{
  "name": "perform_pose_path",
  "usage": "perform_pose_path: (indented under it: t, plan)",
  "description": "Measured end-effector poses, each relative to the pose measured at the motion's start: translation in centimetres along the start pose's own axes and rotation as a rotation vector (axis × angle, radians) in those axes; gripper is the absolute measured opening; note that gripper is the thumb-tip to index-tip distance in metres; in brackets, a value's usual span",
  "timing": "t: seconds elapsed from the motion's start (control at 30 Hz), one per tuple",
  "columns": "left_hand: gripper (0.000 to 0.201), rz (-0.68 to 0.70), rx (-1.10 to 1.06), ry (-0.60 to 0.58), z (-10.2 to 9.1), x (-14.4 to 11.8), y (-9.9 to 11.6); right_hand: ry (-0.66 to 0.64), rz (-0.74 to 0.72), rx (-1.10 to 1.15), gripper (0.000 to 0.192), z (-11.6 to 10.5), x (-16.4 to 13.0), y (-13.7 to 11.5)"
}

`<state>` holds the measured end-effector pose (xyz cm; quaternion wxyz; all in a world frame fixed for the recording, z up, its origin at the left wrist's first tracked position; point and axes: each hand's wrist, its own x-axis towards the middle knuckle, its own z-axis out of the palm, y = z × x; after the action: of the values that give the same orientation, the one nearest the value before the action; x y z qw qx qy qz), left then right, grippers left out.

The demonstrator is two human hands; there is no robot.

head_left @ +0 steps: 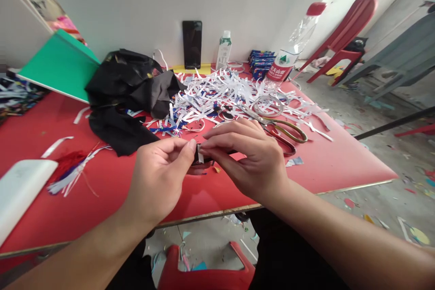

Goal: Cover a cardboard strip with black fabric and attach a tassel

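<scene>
Left hand [159,176] and right hand [249,161] hide small piece [200,157].

A small dark piece [200,157] with a white strip across its near face sits pinched between both sets of fingertips, held just above the red surface [322,167] near its front edge (mostly hidden, so its exact shape cannot be told).

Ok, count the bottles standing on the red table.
2: a small white bottle by the wall beside the black phone, and a clear water bottle with a red cap, tilted, further right. Paper scraps might hide others.
</scene>
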<state>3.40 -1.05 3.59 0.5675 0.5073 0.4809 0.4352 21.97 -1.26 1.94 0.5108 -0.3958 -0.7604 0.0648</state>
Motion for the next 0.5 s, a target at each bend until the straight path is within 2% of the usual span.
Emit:
perform_pose_path:
  t: [0.1,0.23,0.5]
  plan:
    - [0.027,0.020,0.035,0.020,0.0,-0.3,0.3,0.012,-0.065,0.010,0.007,0.1,-0.1,-0.1]
    - [0.026,0.056,0.082,0.021,-0.1,-0.8,0.8,0.013,-0.082,0.021,0.009,0.0,-0.2,-0.3]
    - [0.022,0.162,0.212,0.036,-0.1,-1.4,1.2,0.033,-0.003,0.196,0.013,0.2,-0.3,-0.7]
